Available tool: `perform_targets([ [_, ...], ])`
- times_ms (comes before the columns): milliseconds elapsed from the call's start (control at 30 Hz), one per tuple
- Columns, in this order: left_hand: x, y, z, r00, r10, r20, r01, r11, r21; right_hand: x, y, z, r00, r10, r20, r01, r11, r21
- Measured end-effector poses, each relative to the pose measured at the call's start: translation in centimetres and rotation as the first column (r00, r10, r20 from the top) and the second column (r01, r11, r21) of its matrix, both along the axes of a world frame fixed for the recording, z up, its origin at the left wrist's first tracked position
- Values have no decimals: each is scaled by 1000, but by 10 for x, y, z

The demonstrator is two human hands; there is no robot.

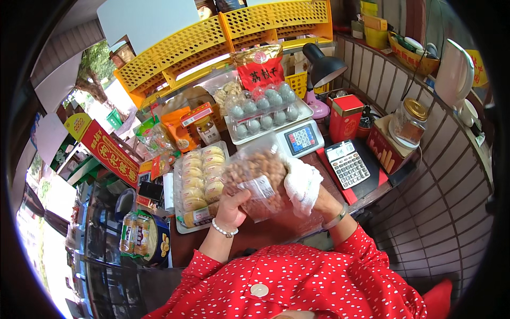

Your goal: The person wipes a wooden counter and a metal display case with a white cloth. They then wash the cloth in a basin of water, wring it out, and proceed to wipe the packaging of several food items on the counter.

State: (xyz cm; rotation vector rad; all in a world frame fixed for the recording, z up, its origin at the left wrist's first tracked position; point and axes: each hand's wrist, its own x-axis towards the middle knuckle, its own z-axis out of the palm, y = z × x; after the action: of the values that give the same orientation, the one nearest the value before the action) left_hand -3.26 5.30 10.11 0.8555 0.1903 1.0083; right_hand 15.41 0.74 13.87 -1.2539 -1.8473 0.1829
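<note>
In my left hand (pixel 234 207) is a clear plastic bag of brown nuts or dried kernels (pixel 255 167), with a white label on its front; the thumb lies over the bag's lower left. A white cloth (pixel 303 183) covers most of my right hand (pixel 324 201) and touches the bag's right side. Just left of the bag, packaged round pastries (pixel 193 179) sit in rows on a white tray (pixel 184 229). Behind the bag stands a weighing scale with a keypad (pixel 301 139), its platform bearing clear cartons of pale green eggs (pixel 263 103).
A calculator (pixel 347 164), a red box (pixel 346 115) and a black desk lamp (pixel 324 65) stand to the right. A lidded jar (pixel 410 119) rests on a box. A honey-coloured jar (pixel 207 129) and a yellow plastic rack (pixel 223 36) are behind. A blue tin (pixel 161 239) is at left.
</note>
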Motion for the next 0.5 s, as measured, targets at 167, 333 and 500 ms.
perform_targets([
  [167, 7, -7, 6, 980, 27, -199, 9, 984, 180, 14, 3, -12, 984, 160, 81, -170, 976, 134],
  [333, 6, -8, 9, 940, 106, -324, 15, 936, 351, 22, 4, -15, 940, 128, -318, -146, 989, -33],
  [500, 5, -8, 14, 861, 249, -444, 11, 863, 505, 15, 0, -6, 509, 97, -855, -305, 950, -74],
])
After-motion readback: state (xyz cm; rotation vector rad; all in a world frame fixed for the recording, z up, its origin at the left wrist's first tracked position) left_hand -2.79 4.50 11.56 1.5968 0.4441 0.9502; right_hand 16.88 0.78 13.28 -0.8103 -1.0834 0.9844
